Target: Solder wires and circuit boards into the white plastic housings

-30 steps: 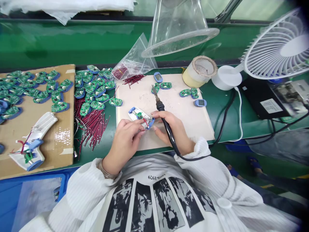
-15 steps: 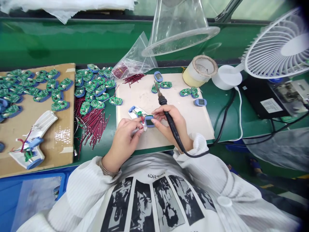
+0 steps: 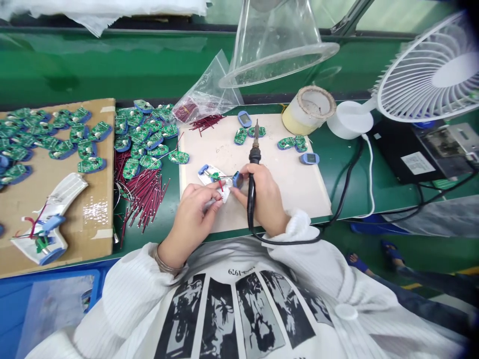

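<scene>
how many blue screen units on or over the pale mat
3: one blue screen unit at the top edge of the mat, one near its right edge, one held in the right hand.

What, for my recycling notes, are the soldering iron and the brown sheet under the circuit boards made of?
The soldering iron has a matte black handle, probably plastic, and a dull metal tip. The brown sheet looks like cardboard: matte, tan, papery.

electronics assembly workshop: soldering iron (image 3: 255, 155), circuit boards (image 3: 178, 157)
</scene>
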`<action>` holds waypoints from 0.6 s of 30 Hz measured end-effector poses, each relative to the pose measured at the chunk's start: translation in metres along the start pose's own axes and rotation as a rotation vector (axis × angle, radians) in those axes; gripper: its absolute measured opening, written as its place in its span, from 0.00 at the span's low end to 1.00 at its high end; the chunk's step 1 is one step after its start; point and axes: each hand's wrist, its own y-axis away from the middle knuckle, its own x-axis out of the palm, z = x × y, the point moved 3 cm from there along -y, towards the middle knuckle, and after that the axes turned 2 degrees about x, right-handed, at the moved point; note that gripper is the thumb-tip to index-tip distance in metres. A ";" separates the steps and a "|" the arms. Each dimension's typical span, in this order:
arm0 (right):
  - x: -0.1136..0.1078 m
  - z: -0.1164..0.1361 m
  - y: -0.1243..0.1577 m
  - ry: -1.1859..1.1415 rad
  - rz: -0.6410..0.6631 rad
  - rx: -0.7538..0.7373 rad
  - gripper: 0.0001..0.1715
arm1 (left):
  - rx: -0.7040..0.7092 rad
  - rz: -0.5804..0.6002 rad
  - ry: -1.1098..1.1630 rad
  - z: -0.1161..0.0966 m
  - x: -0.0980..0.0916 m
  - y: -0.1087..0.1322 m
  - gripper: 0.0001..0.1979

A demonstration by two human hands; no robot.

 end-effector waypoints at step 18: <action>-0.006 -0.011 0.010 -0.387 0.143 0.210 0.10 | 0.056 -0.070 -0.120 -0.008 -0.003 -0.006 0.05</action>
